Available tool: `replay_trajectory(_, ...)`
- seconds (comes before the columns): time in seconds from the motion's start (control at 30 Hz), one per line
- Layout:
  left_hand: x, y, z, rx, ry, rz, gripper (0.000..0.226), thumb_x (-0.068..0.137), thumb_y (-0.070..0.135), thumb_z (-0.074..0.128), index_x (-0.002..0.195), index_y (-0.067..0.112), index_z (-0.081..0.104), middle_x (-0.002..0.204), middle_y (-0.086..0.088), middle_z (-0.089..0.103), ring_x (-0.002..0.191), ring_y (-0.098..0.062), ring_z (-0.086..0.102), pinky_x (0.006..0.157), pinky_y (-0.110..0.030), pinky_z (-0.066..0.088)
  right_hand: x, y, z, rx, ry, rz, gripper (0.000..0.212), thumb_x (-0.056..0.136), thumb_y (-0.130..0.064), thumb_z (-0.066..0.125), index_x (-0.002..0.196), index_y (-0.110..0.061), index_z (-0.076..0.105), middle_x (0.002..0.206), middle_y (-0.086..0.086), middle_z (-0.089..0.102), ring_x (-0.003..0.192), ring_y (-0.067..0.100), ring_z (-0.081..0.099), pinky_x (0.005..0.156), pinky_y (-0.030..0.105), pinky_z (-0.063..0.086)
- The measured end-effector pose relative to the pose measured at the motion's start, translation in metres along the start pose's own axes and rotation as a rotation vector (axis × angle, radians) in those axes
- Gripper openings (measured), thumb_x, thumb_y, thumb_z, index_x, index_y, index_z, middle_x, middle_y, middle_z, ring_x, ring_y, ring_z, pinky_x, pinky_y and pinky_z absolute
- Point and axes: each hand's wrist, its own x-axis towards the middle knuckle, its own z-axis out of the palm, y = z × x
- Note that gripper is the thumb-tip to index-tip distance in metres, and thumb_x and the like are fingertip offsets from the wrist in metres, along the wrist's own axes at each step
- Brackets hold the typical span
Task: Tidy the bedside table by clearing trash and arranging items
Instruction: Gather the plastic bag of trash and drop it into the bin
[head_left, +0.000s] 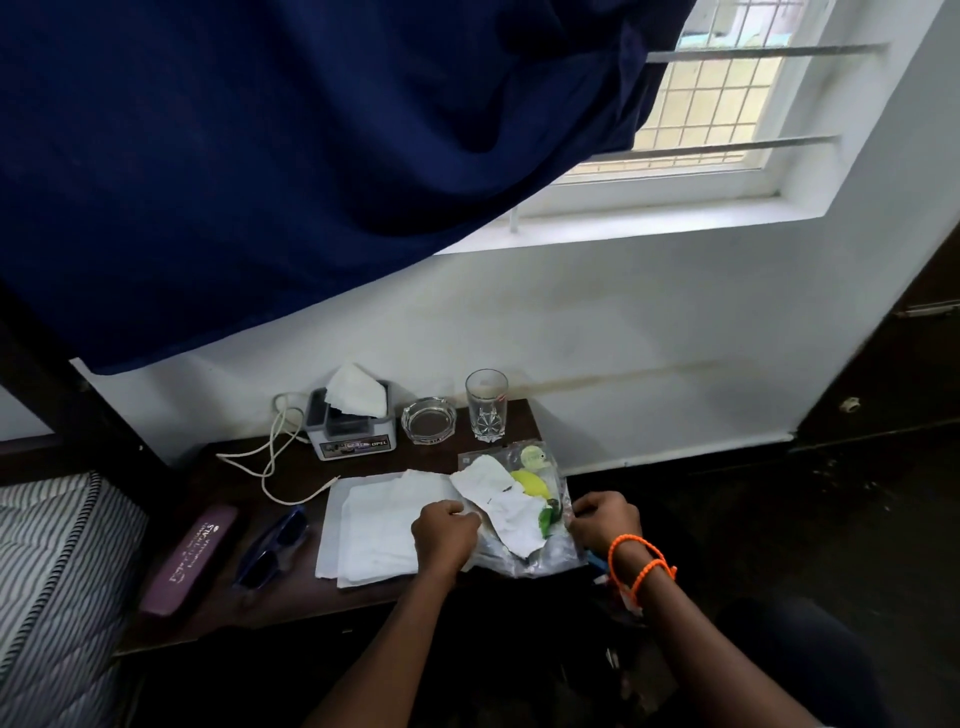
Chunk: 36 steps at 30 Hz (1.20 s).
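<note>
A clear plastic bag (545, 558) lies at the right end of the dark bedside table (218, 613). On or in the bag lie crumpled white paper (501, 499) and yellow and green wrappers (530, 486). My left hand (444, 535) pinches the bag's left edge beside the paper. My right hand (605, 522), with orange bands on its wrist, grips the bag's right edge. A stack of white paper sheets (374, 530) lies just left of the bag.
At the back stand a tissue box (350, 423) with a white cable (275, 457), a glass ashtray (428, 420) and a drinking glass (485, 405). Blue sunglasses (272, 548) and a purple case (189, 558) lie at the left. A striped mattress (47, 571) borders the table.
</note>
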Motion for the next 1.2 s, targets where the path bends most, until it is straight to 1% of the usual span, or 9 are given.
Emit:
replay_trajectory(0.17, -0.008, 0.008, 0.004, 0.012, -0.009, 0.059, 0.042, 0.075, 0.017, 0.07, 0.116, 0.016, 0.077, 0.107, -0.005, 0.079, 0.102, -0.024, 0.073, 0.095, -0.034, 0.056, -0.002, 0.002, -0.002, 0.018, -0.001, -0.029, 0.017, 0.069, -0.011, 0.079, 0.061, -0.024, 0.069, 0.069, -0.002, 0.074, 0.069, 0.011, 0.07, 0.077, 0.025, 0.058)
replay_trajectory(0.3, -0.022, 0.025, 0.01, 0.013, -0.039, 0.159, 0.036, 0.077, 0.015, 0.071, 0.112, 0.022, 0.078, 0.103, -0.002, 0.079, 0.098, -0.02, 0.072, 0.093, -0.032, 0.056, -0.005, 0.003, -0.014, 0.065, 0.027, -0.054, 0.013, 0.072, -0.009, 0.08, 0.068, -0.02, 0.074, 0.064, -0.002, 0.072, 0.061, 0.008, 0.065, 0.07, 0.021, 0.055)
replay_trajectory(0.53, -0.038, 0.052, 0.041, 0.064, -0.126, 0.268, 0.032, 0.078, 0.018, 0.073, 0.109, 0.023, 0.079, 0.097, 0.002, 0.08, 0.092, -0.013, 0.073, 0.088, -0.025, 0.055, 0.003, 0.02, -0.057, 0.046, 0.097, -0.031, 0.014, 0.073, -0.003, 0.077, 0.073, -0.017, 0.076, 0.068, 0.004, 0.072, 0.062, 0.011, 0.063, 0.068, 0.018, 0.049)
replay_trajectory(0.63, -0.046, 0.059, 0.062, 0.078, -0.176, 0.292, 0.03, 0.078, 0.019, 0.071, 0.107, 0.024, 0.079, 0.095, 0.003, 0.08, 0.09, -0.012, 0.074, 0.086, -0.026, 0.057, 0.007, 0.035, -0.073, 0.028, 0.125, 0.009, 0.015, 0.071, -0.002, 0.075, 0.073, -0.017, 0.077, 0.07, 0.005, 0.073, 0.065, 0.013, 0.065, 0.067, 0.018, 0.048)
replay_trajectory(0.87, -0.048, 0.056, 0.131, 0.187, -0.281, 0.318, 0.028, 0.074, 0.006, 0.06, 0.091, 0.011, 0.081, 0.08, -0.01, 0.079, 0.083, -0.023, 0.075, 0.077, -0.027, 0.056, 0.023, 0.078, -0.085, -0.058, 0.145, 0.111, 0.03, 0.07, -0.002, 0.073, 0.053, -0.026, 0.064, 0.076, 0.006, 0.074, 0.075, 0.023, 0.072, 0.077, 0.031, 0.06)
replay_trajectory(1.0, -0.039, 0.047, 0.163, 0.252, -0.322, 0.339, 0.025, 0.074, 0.005, 0.053, 0.081, 0.003, 0.076, 0.078, -0.018, 0.076, 0.081, -0.03, 0.073, 0.072, -0.032, 0.054, 0.034, 0.093, -0.085, -0.093, 0.141, 0.156, 0.034, 0.073, -0.001, 0.069, 0.051, -0.026, 0.062, 0.078, 0.007, 0.073, 0.077, 0.026, 0.071, 0.074, 0.028, 0.058)
replay_trajectory(1.07, -0.03, 0.044, 0.177, 0.31, -0.353, 0.334, 0.022, 0.074, 0.003, 0.051, 0.077, 0.003, 0.073, 0.078, -0.019, 0.075, 0.084, -0.031, 0.073, 0.071, -0.035, 0.053, 0.042, 0.098, -0.085, -0.103, 0.147, 0.173, 0.033, 0.073, -0.001, 0.067, 0.052, -0.027, 0.063, 0.081, 0.007, 0.074, 0.079, 0.026, 0.071, 0.075, 0.029, 0.058)
replay_trajectory(1.13, -0.023, 0.044, 0.186, 0.371, -0.383, 0.311, 0.016, 0.075, 0.0, 0.05, 0.065, 0.003, 0.062, 0.079, -0.022, 0.072, 0.087, -0.034, 0.071, 0.065, -0.037, 0.046, 0.049, 0.1, -0.084, -0.11, 0.145, 0.18, 0.027, 0.076, -0.003, 0.067, 0.06, -0.026, 0.07, 0.086, 0.008, 0.076, 0.082, 0.027, 0.072, 0.077, 0.031, 0.059)
replay_trajectory(1.2, -0.018, 0.047, 0.191, 0.471, -0.445, 0.294, 0.018, 0.08, 0.0, 0.051, 0.065, 0.009, 0.057, 0.091, -0.023, 0.07, 0.099, -0.036, 0.068, 0.068, -0.029, 0.041, 0.057, 0.103, -0.082, -0.123, 0.133, 0.181, 0.021, 0.078, -0.007, 0.066, 0.073, -0.024, 0.076, 0.091, 0.01, 0.076, 0.086, 0.03, 0.072, 0.077, 0.032, 0.059)
